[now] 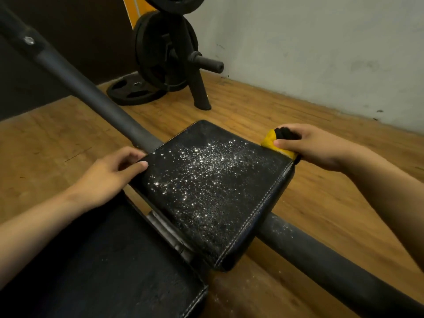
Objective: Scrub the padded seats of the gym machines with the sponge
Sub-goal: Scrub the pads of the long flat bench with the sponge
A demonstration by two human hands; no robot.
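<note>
A black padded seat (213, 189) with white stitching lies in the middle of the view, its top covered in shiny wet droplets. My right hand (319, 145) grips a yellow sponge (273, 143) with a black scouring side at the seat's far right corner. My left hand (112, 175) holds the seat's left corner, thumb on top and fingers curled over the edge. A second, larger black pad (110, 265) lies nearer to me at the lower left.
A thick black steel tube (75, 81) runs diagonally from upper left under the seat to the lower right. Black weight plates on a rack (165, 51) and one plate on the floor (133, 90) stand behind. Wooden floor and a grey wall (321, 42) surround them.
</note>
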